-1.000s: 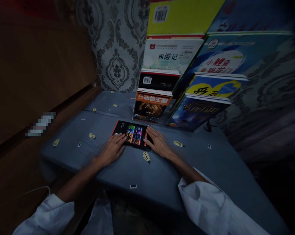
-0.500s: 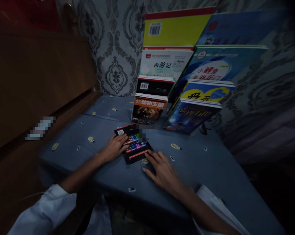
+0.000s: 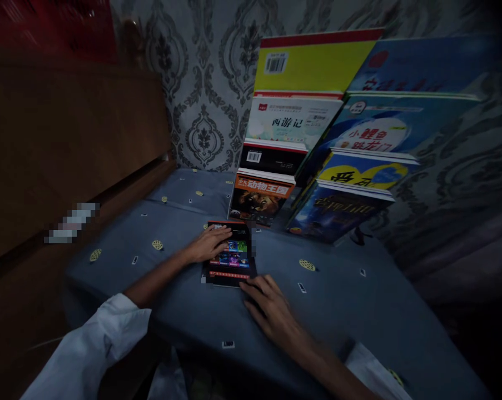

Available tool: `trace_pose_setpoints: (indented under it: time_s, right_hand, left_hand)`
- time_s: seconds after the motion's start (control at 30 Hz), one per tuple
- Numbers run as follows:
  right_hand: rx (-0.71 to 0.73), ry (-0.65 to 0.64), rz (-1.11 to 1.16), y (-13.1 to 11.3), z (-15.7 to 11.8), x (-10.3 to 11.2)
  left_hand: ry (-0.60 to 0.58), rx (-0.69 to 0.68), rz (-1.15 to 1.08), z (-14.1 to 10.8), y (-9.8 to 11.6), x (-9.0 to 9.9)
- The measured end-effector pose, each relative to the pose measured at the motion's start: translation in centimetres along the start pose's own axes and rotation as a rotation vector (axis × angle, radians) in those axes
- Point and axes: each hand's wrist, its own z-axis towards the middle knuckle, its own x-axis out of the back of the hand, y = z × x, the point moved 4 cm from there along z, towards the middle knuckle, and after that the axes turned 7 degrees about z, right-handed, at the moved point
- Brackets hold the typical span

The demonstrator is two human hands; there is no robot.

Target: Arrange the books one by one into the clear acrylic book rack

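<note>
A dark book (image 3: 229,266) with rows of small coloured pictures and a red strip lies flat on the grey-blue cloth. My left hand (image 3: 209,243) rests across its upper left part, fingers stretched out and covering some of the cover. At the book's lower right corner, my right hand (image 3: 271,305) touches the edge with its fingertips, fingers apart and slightly bent. Just behind stands a book with a lion on its cover (image 3: 261,200), at the front of a row of upright books.
To the right of the lion book, a dark blue book (image 3: 338,211) fronts a second upright row. Taller books, including a yellow one (image 3: 317,64), lean near the patterned wall (image 3: 204,128). A wooden cabinet (image 3: 75,139) borders the left side of the cloth-covered table (image 3: 171,294).
The dark book has turned from slanted to nearly straight. My right hand has shifted from its right side to its lower right corner. The view has tilted slightly.
</note>
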Motion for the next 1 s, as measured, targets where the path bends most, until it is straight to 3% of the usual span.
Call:
trace_pose_setpoints:
  time_s: [0.27, 0.47, 0.6, 0.77, 1.0]
  right_hand:
    - [0.047, 0.039, 0.037, 0.3, 1.6, -0.9]
    - [0.031, 0.013, 0.066, 0.2, 2.1, 0.0]
    - [0.005, 0.013, 0.058, 0.4, 3.2, 0.8]
    - [-0.067, 0.049, 0.044, 2.3, 7.2, 0.8]
    - [-0.167, -0.081, -0.106, 5.3, 14.8, -2.6]
  left_hand:
    - [0.034, -0.086, -0.039, 2.8, -1.1, -0.5]
    - [0.086, -0.092, -0.041, 2.7, -1.0, -0.7]
    - [0.204, -0.044, -0.031, 2.6, -1.2, -0.5]
    - [0.364, 0.182, 0.054, 2.4, -2.1, 0.1]
    - [0.324, 0.234, 0.067, 2.6, -2.9, -0.7]
